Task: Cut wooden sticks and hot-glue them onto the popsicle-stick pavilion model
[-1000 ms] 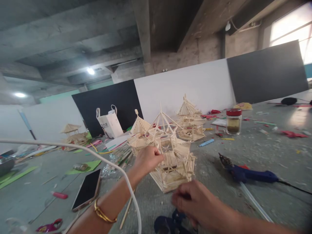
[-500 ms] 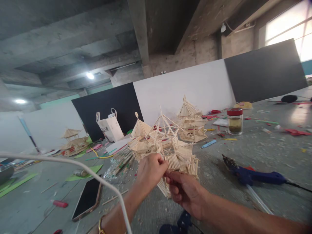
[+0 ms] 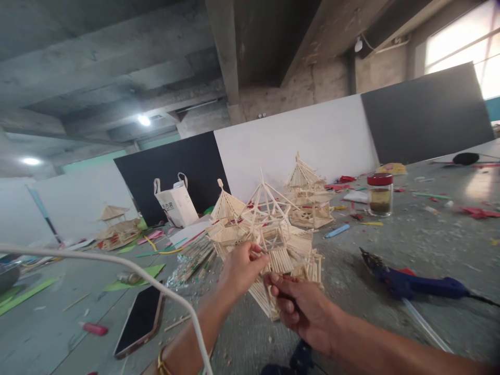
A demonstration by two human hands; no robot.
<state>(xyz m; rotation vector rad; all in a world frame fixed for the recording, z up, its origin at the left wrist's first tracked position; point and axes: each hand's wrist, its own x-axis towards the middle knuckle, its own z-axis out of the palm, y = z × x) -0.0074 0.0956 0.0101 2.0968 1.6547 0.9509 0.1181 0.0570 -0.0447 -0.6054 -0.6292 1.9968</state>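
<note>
A pale stick-built pavilion model point(image 3: 287, 250) stands tilted on the grey table point(image 3: 390, 234) in front of me. My left hand point(image 3: 242, 268) pinches its left roof edge with closed fingers. My right hand point(image 3: 302, 307) grips the model's lower front side from below. Both hands touch the model and lift its near side. Two more stick pavilions, one at the middle point(image 3: 226, 219) and one further right point(image 3: 307, 195), stand just behind it.
A blue glue gun point(image 3: 410, 281) lies to the right, a phone point(image 3: 138, 320) to the left, and a white cable point(image 3: 117, 265) arcs across the near left. A red-lidded jar point(image 3: 379, 194), a white bag point(image 3: 175, 200), a stick bundle point(image 3: 193, 258) and paper scraps litter the table.
My right hand rose from the table's near edge and took hold of the model's lower side. The model tipped up slightly. My left hand stayed on the roof edge.
</note>
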